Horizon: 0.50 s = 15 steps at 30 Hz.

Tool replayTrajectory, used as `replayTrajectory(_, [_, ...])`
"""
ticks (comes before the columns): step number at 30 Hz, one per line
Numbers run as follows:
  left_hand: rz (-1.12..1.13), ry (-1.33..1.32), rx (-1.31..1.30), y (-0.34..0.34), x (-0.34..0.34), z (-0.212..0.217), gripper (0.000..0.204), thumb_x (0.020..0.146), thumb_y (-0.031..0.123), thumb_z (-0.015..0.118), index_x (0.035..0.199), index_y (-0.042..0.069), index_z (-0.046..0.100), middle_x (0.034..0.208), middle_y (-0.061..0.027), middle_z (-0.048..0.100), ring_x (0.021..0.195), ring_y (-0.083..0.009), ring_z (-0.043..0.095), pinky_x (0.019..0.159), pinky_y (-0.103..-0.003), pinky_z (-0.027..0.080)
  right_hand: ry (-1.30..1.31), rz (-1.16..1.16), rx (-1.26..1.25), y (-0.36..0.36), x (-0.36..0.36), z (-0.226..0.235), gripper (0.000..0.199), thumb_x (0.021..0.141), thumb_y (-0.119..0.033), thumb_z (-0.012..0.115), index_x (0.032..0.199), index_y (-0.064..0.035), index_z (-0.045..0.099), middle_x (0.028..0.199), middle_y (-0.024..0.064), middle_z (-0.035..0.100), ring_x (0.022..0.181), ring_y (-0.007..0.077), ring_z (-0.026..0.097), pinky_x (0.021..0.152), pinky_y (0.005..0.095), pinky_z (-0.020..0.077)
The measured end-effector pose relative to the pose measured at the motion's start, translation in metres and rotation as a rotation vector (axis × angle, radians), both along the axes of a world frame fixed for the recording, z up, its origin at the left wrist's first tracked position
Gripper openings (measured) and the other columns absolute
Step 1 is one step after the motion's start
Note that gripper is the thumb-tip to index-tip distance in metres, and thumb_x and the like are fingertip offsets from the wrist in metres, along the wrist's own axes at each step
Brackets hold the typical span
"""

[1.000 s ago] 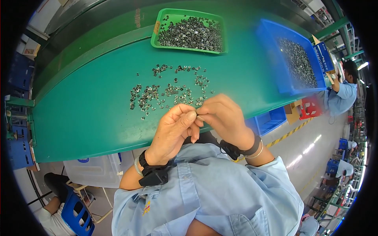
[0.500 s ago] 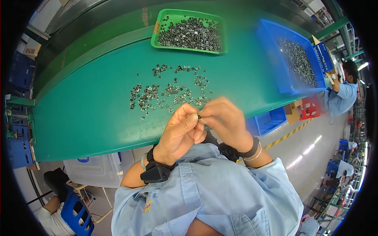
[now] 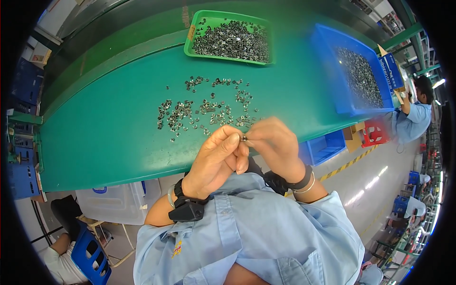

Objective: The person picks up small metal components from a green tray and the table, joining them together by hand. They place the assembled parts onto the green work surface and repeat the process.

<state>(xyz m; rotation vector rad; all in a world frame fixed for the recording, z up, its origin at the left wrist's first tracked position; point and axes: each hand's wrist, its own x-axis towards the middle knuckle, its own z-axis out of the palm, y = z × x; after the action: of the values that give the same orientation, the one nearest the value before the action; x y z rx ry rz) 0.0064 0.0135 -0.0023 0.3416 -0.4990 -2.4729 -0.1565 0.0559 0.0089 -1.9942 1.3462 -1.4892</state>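
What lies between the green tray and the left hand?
Scattered small dark and silver parts on the green tabletop, visible in the head view.

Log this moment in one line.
left hand: pinching small dark part; right hand: blurred, at that part; tabletop: loose parts; green tray, blue bin: hold parts

The right hand (image 3: 276, 144) is blurred; the part (image 3: 244, 138), too small to identify, is partly hidden. The lower edge cuts the shirt (image 3: 266, 228).
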Motion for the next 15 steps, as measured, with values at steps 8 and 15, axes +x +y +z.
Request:
replayTrajectory(8, [-0.020, 0.114, 0.015, 0.0042, -0.0023, -0.0063, 0.014, 0.093, 0.022, 0.054, 0.096, 0.009, 0.052, 0.075, -0.0069, 0.060, 0.057, -0.0146, 0.053, 0.051, -0.029, 0.040, 0.003, 0.038, -0.013, 0.0028, 0.0016, 0.0051, 0.021, 0.071, 0.005, 0.069, 0.087, -0.0046, 0.060, 0.083, 0.0075, 0.062, 0.076, 0.0233, 0.060, 0.065, 0.0321, 0.0481])
replayTrajectory(15, [-0.019, 0.115, -0.013, 0.0032, 0.0002, -0.0030, 0.014, 0.092, 0.021, 0.056, 0.095, 0.009, 0.051, 0.072, -0.0062, 0.058, 0.056, -0.0154, 0.053, 0.051, -0.030, 0.041, 0.044, 0.074, -0.098, -0.0015, 0.0035, 0.0082, 0.019, 0.071, 0.001, 0.070, 0.086, -0.0045, 0.059, 0.077, 0.0060, 0.060, 0.070, 0.0209, 0.060, 0.057, 0.0297, 0.0448])
